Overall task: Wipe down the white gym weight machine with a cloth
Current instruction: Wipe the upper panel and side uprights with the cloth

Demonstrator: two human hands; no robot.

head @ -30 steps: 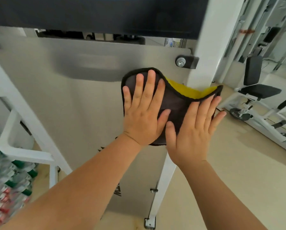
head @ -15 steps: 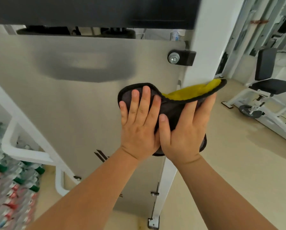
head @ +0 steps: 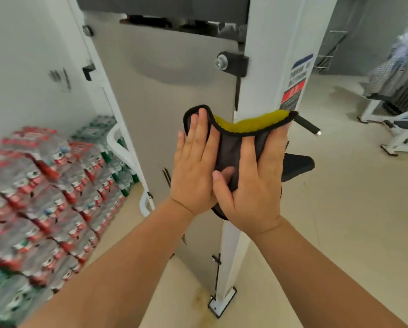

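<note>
A dark grey cloth (head: 231,147) with a yellow inner side is wrapped around the white upright post (head: 266,67) of the weight machine. My left hand (head: 195,169) lies flat on the cloth's left part, against the grey shield panel (head: 165,110). My right hand (head: 257,181) presses the cloth onto the post, its fingers curling around the post's right edge and its thumb crossing over my left thumb. The cloth's top edge folds outward and shows yellow.
Stacked packs of water bottles (head: 44,192) fill the floor at the left beside a white frame tube (head: 125,152). A black handle (head: 309,126) and a black pad (head: 297,166) stick out right of the post. Other gym equipment (head: 396,129) stands at far right. The post's foot plate (head: 221,304) is bolted to the floor.
Both hands and the cloth have slid down and rightward, off the panel and further around the post. My view has swung left, bringing the water bottles into sight.
</note>
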